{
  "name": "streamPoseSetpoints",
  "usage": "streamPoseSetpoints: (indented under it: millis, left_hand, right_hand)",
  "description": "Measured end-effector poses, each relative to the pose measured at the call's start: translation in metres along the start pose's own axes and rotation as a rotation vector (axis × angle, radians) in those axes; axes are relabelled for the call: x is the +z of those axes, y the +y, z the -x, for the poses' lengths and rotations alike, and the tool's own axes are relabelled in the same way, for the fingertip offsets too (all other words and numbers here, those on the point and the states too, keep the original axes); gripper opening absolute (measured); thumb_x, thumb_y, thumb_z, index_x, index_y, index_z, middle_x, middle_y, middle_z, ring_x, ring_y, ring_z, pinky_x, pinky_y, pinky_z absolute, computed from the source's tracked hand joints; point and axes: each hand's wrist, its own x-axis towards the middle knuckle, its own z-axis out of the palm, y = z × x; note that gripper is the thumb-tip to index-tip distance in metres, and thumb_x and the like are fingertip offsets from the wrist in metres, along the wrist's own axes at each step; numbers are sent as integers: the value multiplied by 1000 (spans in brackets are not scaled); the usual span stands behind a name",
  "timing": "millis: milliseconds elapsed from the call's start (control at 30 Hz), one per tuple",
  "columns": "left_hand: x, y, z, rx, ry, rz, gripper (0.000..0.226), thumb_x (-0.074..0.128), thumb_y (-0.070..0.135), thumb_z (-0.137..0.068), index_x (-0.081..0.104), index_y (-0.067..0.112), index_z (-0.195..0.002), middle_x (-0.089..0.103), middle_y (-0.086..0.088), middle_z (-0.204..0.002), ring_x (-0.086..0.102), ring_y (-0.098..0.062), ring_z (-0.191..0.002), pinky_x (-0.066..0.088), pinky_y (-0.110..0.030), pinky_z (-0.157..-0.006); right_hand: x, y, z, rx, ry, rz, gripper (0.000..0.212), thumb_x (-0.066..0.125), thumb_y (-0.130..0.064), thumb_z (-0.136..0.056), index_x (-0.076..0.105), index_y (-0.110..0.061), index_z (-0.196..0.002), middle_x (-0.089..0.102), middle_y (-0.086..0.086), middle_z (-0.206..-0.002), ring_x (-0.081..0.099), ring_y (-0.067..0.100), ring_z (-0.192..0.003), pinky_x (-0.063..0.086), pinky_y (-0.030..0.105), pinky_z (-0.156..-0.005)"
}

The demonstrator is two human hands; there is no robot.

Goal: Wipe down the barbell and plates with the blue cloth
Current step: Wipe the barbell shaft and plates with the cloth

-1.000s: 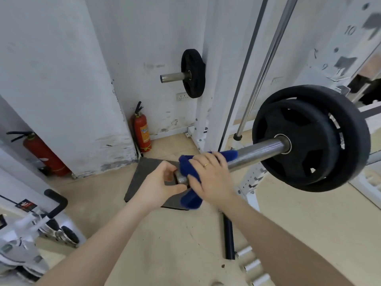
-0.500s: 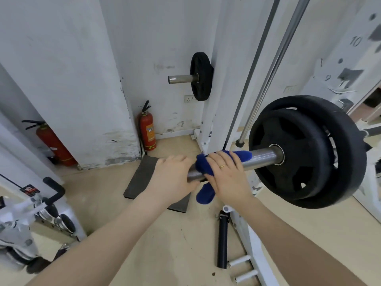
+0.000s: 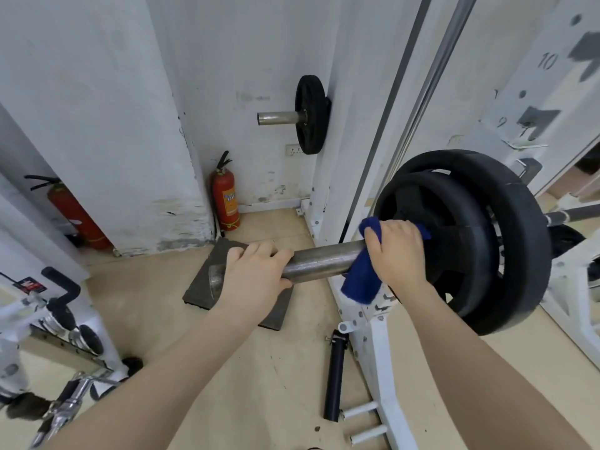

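The steel barbell sleeve (image 3: 321, 259) points toward me and to the left, carrying two black plates (image 3: 480, 241) at the right. My left hand (image 3: 253, 274) grips the sleeve near its free end. My right hand (image 3: 396, 251) holds the blue cloth (image 3: 360, 280) wrapped round the sleeve, right against the inner plate. A tail of the cloth hangs below the bar. The thin bar shaft (image 3: 574, 216) runs off to the right behind the plates.
White rack uprights (image 3: 367, 131) and a steel guide rod (image 3: 431, 79) stand behind the bar. A small plate (image 3: 310, 115) sits on a storage peg. Two red extinguishers (image 3: 225, 193) stand by the wall. A grey mat (image 3: 207, 284) and a black tube (image 3: 334, 378) lie on the floor.
My right hand slid the cloth along the sleeve from near the free end up to the plates. My left hand shifted from the sleeve's tip to a full grip round it.
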Motion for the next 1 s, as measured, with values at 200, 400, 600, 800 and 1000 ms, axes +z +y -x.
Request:
streamPoseSetpoints:
  millis: [200,400,600,800,1000]
  left_hand:
    - [0,5,4,-108,6,61,47,57,38,-86,43,35,-131,49,7,-126,41,-17,-120,23,-35,-95]
    - [-3,10,6,-134,-19,48,45,54,39,-88,42,36,-131,47,9,-128,39,-16,-121,22,-35,-96]
    - [-1,12,7,-199,2,73,45,55,38,-88,42,39,-131,46,10,-131,37,-15,-123,18,-36,-96]
    - [1,17,7,-225,13,24,43,52,38,-90,41,38,-132,45,11,-134,36,-15,-123,9,-36,-88]
    - [6,17,10,-225,64,28,39,52,33,-89,45,32,-128,49,10,-132,40,-15,-122,15,-35,-86]
  right_hand:
    - [2,-55,22,-174,-27,-58,46,24,-43,-93,62,-18,-90,64,0,-88,56,23,-89,38,41,-94]
    - [-9,-12,-36,66,-388,-140,49,26,-41,-96,62,-11,-81,60,8,-78,53,25,-70,36,30,-63]
    - [1,-59,-3,-343,-158,-80,40,25,-43,-95,57,-22,-82,54,-4,-76,52,18,-76,35,37,-78]
    - [-8,-34,-37,18,-488,-117,45,25,-39,-95,58,-11,-81,58,7,-82,52,25,-75,39,32,-67]
    - [-2,-103,18,-320,-142,-123,36,26,-38,-96,56,-20,-89,62,-2,-88,56,21,-87,36,38,-86]
